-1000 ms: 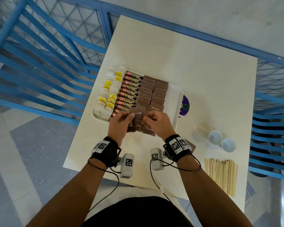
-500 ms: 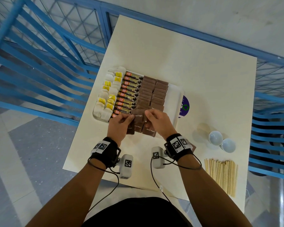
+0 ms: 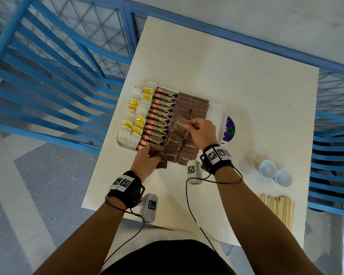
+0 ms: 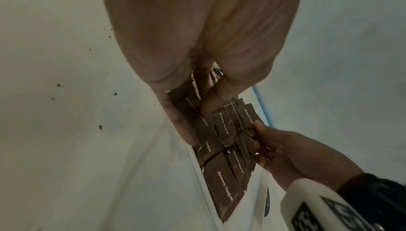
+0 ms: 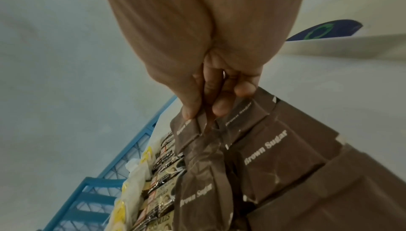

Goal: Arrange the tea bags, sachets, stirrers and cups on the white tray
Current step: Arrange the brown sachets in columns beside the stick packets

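Note:
The white tray (image 3: 216, 114) holds tea bags (image 3: 135, 124) on its left, a column of coffee granule sachets (image 3: 160, 116) and rows of brown sugar sachets (image 3: 193, 108). Over the sugar rows, my right hand (image 3: 187, 126) pinches one brown sugar sachet (image 3: 179, 124) by its edge, thumb against fingers (image 5: 219, 108), with the sachet (image 5: 186, 134) hanging below them. At the tray's near edge my left hand (image 3: 153, 153) grips a small stack of brown sugar sachets (image 3: 161, 164), seen from below in the left wrist view (image 4: 186, 102). More sugar sachets (image 3: 187, 153) lie loose between the hands.
Two white cups (image 3: 268, 168) lie on the table right of the tray, with a bundle of wooden stirrers (image 3: 277, 207) nearer me. A purple disc (image 3: 229, 130) pokes out under the tray's right edge. Blue railings (image 3: 48, 76) flank the table.
My right hand has drawn one sachet away from the left and carried it forward over the sugar rows. The left hand has dropped back to the tray's near edge with the other sachets.

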